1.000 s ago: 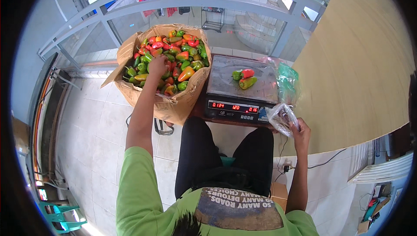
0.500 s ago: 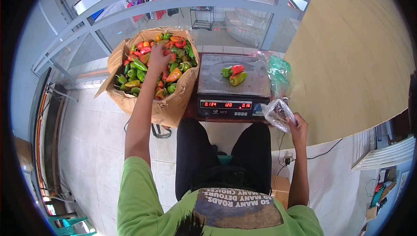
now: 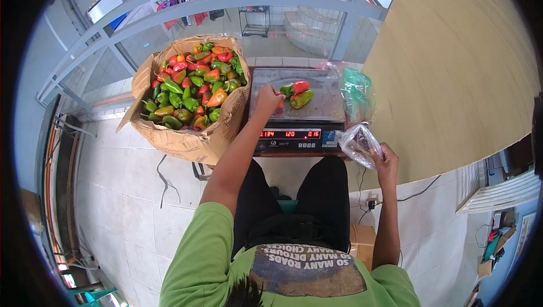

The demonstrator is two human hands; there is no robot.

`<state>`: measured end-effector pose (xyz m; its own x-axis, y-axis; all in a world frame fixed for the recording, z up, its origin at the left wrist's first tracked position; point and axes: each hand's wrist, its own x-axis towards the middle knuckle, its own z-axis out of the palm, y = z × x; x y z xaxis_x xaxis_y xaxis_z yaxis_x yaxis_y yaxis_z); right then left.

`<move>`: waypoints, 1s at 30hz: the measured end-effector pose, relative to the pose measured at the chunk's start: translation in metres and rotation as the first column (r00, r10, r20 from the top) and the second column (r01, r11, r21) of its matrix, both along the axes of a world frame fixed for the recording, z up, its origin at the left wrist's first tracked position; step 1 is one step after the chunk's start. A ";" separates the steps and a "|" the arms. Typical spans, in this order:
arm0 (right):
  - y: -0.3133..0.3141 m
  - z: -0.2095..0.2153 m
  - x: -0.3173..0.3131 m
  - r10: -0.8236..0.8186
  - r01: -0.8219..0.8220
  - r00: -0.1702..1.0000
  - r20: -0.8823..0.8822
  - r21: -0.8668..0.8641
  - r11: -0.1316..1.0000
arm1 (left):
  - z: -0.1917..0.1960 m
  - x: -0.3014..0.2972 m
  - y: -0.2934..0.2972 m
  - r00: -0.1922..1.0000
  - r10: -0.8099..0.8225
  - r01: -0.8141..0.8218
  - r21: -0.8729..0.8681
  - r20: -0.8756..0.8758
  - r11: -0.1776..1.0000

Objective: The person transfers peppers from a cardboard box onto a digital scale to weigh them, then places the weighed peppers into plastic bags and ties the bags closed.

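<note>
My left hand (image 3: pixel 268 99) is over the metal pan of a digital scale (image 3: pixel 317 112), fingers closed on a red pepper that touches the pan. Right beside it on the pan lie a red-green pepper (image 3: pixel 295 87) and a green pepper (image 3: pixel 301 99). A torn cardboard box (image 3: pixel 186 140) to the left of the scale is heaped with red, green and orange peppers (image 3: pixel 191 89). My right hand (image 3: pixel 386 157) is off the scale's front right corner, gripping a crumpled clear plastic bag (image 3: pixel 360 144).
A bundle of green-tinted plastic bags (image 3: pixel 356 93) lies at the scale's right edge. A large tan board (image 3: pixel 452 69) leans on the right. A grey metal railing (image 3: pixel 226 1) runs behind the box. A cable and wall socket (image 3: pixel 370 199) sit low right on the tiled floor.
My left hand has left the pepper box and swung right onto the scale pan carrying a pepper. My right hand has kept hold of the plastic bag in the same spot.
</note>
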<state>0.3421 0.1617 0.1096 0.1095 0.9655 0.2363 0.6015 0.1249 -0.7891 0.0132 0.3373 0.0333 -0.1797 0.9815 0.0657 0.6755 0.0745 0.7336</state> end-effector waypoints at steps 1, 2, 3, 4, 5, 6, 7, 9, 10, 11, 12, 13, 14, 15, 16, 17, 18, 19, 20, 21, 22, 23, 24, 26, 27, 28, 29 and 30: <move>0.000 -0.002 0.001 -0.008 0.008 1.000 0.006 0.006 1.000 | 0.000 0.002 0.002 1.000 0.011 -0.011 -0.011 0.001 1.000; 0.000 -0.004 0.001 -0.012 0.012 1.000 0.011 0.009 1.000 | -0.005 0.001 0.004 1.000 0.026 -0.026 -0.024 0.000 0.999; -0.001 -0.005 -0.001 -0.011 0.010 1.000 0.008 0.006 1.000 | -0.010 -0.002 0.005 1.000 0.028 -0.028 -0.027 -0.003 0.999; 0.000 -0.005 -0.003 -0.006 0.006 1.000 0.004 0.005 1.000 | -0.014 -0.007 0.006 0.999 0.002 -0.002 -0.015 0.043 1.000; 0.001 -0.004 -0.004 -0.004 0.004 1.000 0.001 0.007 1.000 | -0.017 -0.011 0.007 0.996 -0.026 0.026 0.001 0.088 1.000; 0.001 -0.004 -0.004 -0.003 0.003 1.000 0.000 0.006 1.000 | -0.020 -0.014 0.007 0.996 -0.025 0.025 0.000 0.087 1.000; 0.001 -0.004 -0.005 0.000 0.000 1.000 -0.012 -0.012 1.000 | -0.022 -0.017 0.007 0.996 -0.029 0.028 0.012 0.082 1.000; 0.002 -0.002 -0.006 0.003 -0.004 1.000 -0.022 -0.028 1.000 | -0.022 -0.020 0.007 0.996 -0.033 0.031 0.025 0.078 0.999; 0.002 -0.001 -0.007 0.006 -0.006 1.000 -0.019 -0.026 1.000 | -0.022 -0.021 0.006 0.997 -0.036 0.036 0.014 0.072 0.999; 0.002 0.000 -0.007 0.004 -0.005 1.000 -0.013 -0.023 1.000 | -0.018 -0.020 0.005 0.997 -0.044 0.044 0.004 0.068 0.999; 0.002 0.000 -0.006 0.003 -0.003 1.000 -0.012 -0.022 1.000 | -0.015 -0.018 0.004 0.997 -0.045 0.045 0.005 0.069 0.999; 0.002 -0.002 -0.005 0.001 -0.001 1.000 -0.001 -0.003 1.000 | -0.011 -0.016 0.003 0.998 -0.056 0.055 0.018 0.027 0.998; 0.002 -0.002 -0.006 0.005 -0.005 1.000 0.008 0.017 1.000 | -0.010 -0.017 0.001 0.998 -0.060 0.060 0.031 -0.016 0.998; 0.003 -0.003 -0.006 0.008 -0.008 1.000 0.009 0.018 1.000 | -0.010 -0.017 0.001 0.998 -0.057 0.057 0.033 -0.015 0.998; 0.003 -0.003 -0.005 0.011 -0.011 1.000 0.008 0.013 1.000 | -0.008 -0.017 0.002 0.999 -0.048 0.048 0.019 -0.003 0.999; 0.003 -0.004 -0.004 0.009 -0.010 1.000 0.007 0.007 1.000 | -0.006 -0.015 0.001 0.999 -0.043 0.043 0.004 0.009 0.999; 0.003 -0.005 -0.003 0.009 -0.009 1.000 0.008 0.007 1.000 | -0.004 -0.013 0.001 0.999 -0.044 0.044 0.004 0.010 0.999; 0.003 -0.006 -0.002 0.001 -0.001 1.000 -0.009 -0.002 1.000 | -0.002 -0.011 0.001 0.999 -0.046 0.046 0.001 -0.009 0.999; 0.003 -0.007 -0.001 -0.005 0.004 1.000 -0.027 -0.012 1.000 | -0.002 -0.009 0.000 0.998 -0.047 0.047 -0.004 -0.029 0.999; 0.003 -0.007 -0.001 -0.004 0.004 1.000 -0.026 -0.012 1.000 | -0.002 -0.007 0.000 0.999 -0.047 0.047 -0.004 -0.028 0.999; 0.004 -0.007 -0.001 -0.010 0.010 1.000 -0.001 0.008 1.000 | -0.001 -0.004 0.000 0.998 -0.034 0.035 0.019 -0.056 0.999; 0.004 -0.007 -0.002 -0.012 0.012 1.000 0.022 0.029 1.000 | -0.003 -0.003 0.000 0.996 -0.017 0.021 0.043 -0.085 0.999; 0.004 -0.006 -0.002 -0.008 0.007 1.000 0.022 0.029 1.000 | -0.004 -0.001 0.001 0.996 -0.012 0.016 0.043 -0.085 0.999; 0.003 -0.004 -0.003 -0.001 0.001 1.000 0.030 0.009 1.000 | -0.007 0.003 0.004 0.996 0.000 -0.004 -0.046 -0.091 0.999; 0.003 -0.003 -0.004 0.009 -0.009 1.000 0.030 0.011 1.000 | -0.009 0.003 0.005 0.996 0.010 -0.014 -0.045 -0.092 0.999; 0.003 -0.003 -0.005 0.011 -0.011 1.000 0.028 0.016 1.000 | -0.012 0.002 0.006 0.995 0.001 -0.008 -0.078 -0.095 0.997; 0.002 -0.002 -0.004 0.003 -0.003 1.000 0.029 0.021 1.000 | -0.010 0.006 0.006 0.995 -0.018 0.008 -0.111 -0.095 0.994; 0.002 0.000 -0.003 0.005 -0.006 1.000 0.031 0.022 1.000 | -0.008 0.009 0.006 0.996 -0.016 0.006 -0.110 -0.093 0.994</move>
